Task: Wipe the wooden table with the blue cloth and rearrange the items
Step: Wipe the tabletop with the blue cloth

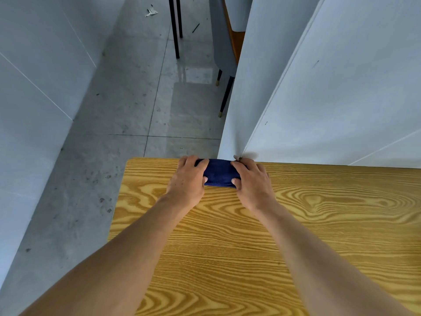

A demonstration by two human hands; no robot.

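In the head view, a wooden table (227,236) with bold yellow-brown swirling grain fills the lower right of the frame. At its far edge, centre frame, lies a dark blue cloth (218,173), soft and bunched into a short roll. The left hand (190,176) and right hand (252,179) grip its two ends, fingers curled over the top and thumbs pressed into the near side. Grey mottled floor tiles (127,106) fill the upper left; a smooth white panel (330,87) rises at upper right, with thin black chair legs (175,30) at the top.
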